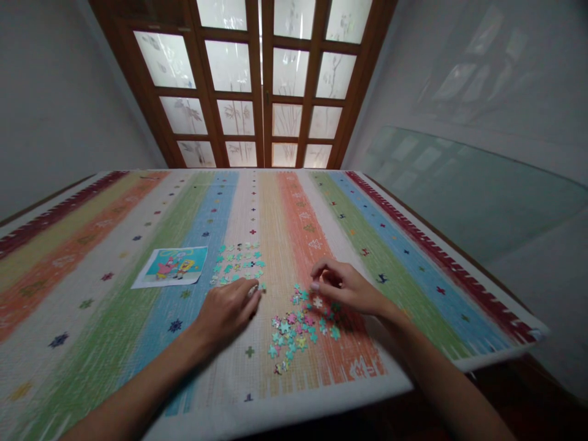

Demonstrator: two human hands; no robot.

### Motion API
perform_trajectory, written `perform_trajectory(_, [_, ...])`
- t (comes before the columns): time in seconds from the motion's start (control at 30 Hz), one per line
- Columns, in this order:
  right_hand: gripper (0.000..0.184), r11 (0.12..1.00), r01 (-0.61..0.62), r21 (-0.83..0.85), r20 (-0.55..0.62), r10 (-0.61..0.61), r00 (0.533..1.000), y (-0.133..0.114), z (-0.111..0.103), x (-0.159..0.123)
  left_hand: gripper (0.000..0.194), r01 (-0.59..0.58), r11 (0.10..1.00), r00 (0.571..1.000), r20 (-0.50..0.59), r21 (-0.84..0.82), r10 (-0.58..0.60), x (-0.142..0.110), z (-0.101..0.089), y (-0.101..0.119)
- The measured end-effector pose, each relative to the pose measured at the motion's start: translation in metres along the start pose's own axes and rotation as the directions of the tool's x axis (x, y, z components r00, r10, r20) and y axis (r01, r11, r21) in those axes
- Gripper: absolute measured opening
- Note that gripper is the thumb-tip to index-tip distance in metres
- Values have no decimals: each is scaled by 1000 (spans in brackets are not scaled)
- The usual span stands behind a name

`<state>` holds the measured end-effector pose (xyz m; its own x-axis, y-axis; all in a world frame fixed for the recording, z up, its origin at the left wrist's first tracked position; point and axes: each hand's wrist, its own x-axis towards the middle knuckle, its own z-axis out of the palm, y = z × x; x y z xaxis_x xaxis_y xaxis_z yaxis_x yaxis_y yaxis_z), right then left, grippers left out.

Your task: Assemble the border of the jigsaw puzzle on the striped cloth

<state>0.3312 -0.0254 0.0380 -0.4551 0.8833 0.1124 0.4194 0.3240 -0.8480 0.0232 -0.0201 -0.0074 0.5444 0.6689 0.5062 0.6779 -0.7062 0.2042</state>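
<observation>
Puzzle pieces [285, 327] in turquoise, pink and yellow lie in a loose spread on the surface [114, 349], between your two hands and towards its near edge, some touching or overlapping. More pieces sit in neat rows [227, 268], further from the near edge, just beyond your left hand [226, 306]. That hand rests low over the closest row, palm down, its fingers bent and drawn together; you may have a small piece at the fingertips, but I cannot tell. Your right hand [346, 286] is half open above the far side of the loose spread, thumb and forefinger curled towards each other with a gap between their tips; you have no piece visible in it. To the left of the rows, nearer the surface's left edge, you have a printed sheet [177, 267] lying flat, showing a pink figure and a yellow one on turquoise
</observation>
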Motion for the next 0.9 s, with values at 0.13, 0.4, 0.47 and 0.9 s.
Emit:
perform_trajectory(0.13, [27,999,-4,-50,-72,1,997,7,-10,0,25,39,999,995,89,23,-41,-2,4,-4])
perform_trajectory(0.4, [32,991,-42,-127,19,44,999,19,-34,-2,25,93,994,978,182,51,-101,-3,4,-5])
perform_trajectory(0.47, [30,986,-63,-156,143,86,986,20,-41,-4,26,102,993,972,207,54,-111,-3,4,-5])
perform_trajectory(0.9, [25,948,-129,-291,463,258,848,29,-39,-5,27,-99,993,972,208,-58,109,1,-1,5])
